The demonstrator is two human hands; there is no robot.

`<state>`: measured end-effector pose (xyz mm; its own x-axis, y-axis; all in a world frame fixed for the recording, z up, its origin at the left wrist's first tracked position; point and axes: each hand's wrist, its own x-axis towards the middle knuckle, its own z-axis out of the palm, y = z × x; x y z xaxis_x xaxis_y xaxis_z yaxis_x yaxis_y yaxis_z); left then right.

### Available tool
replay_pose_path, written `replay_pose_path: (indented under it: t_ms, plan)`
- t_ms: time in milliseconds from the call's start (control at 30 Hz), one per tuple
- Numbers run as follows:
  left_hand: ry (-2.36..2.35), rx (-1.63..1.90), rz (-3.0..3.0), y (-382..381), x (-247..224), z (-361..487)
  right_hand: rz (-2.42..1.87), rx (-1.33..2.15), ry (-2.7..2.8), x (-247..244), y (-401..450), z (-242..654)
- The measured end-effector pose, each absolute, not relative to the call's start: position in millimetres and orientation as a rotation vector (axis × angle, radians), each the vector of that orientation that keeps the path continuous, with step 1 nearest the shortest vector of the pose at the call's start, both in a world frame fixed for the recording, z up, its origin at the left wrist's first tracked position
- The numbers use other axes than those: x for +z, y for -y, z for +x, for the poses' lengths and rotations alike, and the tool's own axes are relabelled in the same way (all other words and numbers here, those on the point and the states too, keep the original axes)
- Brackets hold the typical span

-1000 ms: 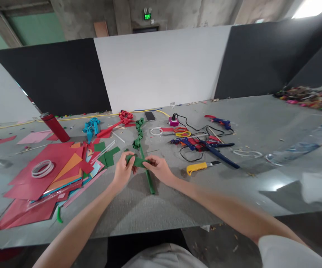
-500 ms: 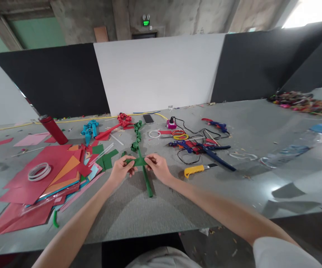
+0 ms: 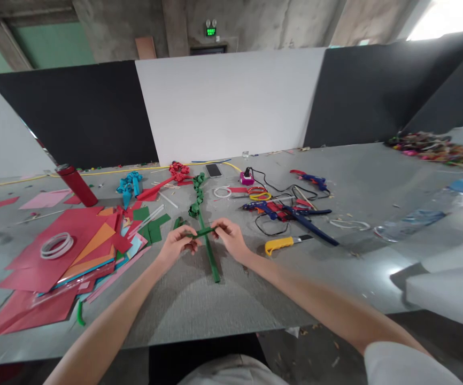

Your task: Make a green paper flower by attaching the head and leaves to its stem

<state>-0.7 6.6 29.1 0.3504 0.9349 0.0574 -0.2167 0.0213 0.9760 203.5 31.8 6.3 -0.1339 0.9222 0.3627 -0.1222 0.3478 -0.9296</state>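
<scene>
Green strip [image 3: 201,232] pinched at both ends, left hand [image 3: 176,247] and right hand [image 3: 230,242] each with fingers closed on it, held crosswise just above green stem [image 3: 210,256] on worktop [image 3: 223,305]. Seemingly folding or wrapping strip onto stem; next move needs a firm, even fold. Paper pile [image 3: 55,256] near left, yellow knife [image 3: 282,245] near right, open room toward near edge.

A long grey table [image 3: 223,305] holds stacked coloured paper sheets [image 3: 55,256], a red bottle [image 3: 76,185], tape rings [image 3: 56,245], a phone [image 3: 214,170], glue guns [image 3: 287,211] and a yellow knife [image 3: 283,244].
</scene>
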Motion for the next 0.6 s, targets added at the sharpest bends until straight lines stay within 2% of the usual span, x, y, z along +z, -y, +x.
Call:
replay_pose_path:
  t_ms: [167, 400, 600]
  plan:
    - [-0.745, 1.001, 1.198, -0.4, 35.6, -0.8, -0.805, 1.050, 1.461, 9.5, -26.2, 204.2]
    - [-0.976, 0.859, 1.191, 6.2, 38.3, 14.3, -0.810, 0.965, 1.628, 12.8, -17.3, 206.6]
    - [-0.980, 0.914, 1.351, 6.0, 28.1, 19.4, -0.804, 0.972, 1.585, 11.9, -17.3, 205.0]
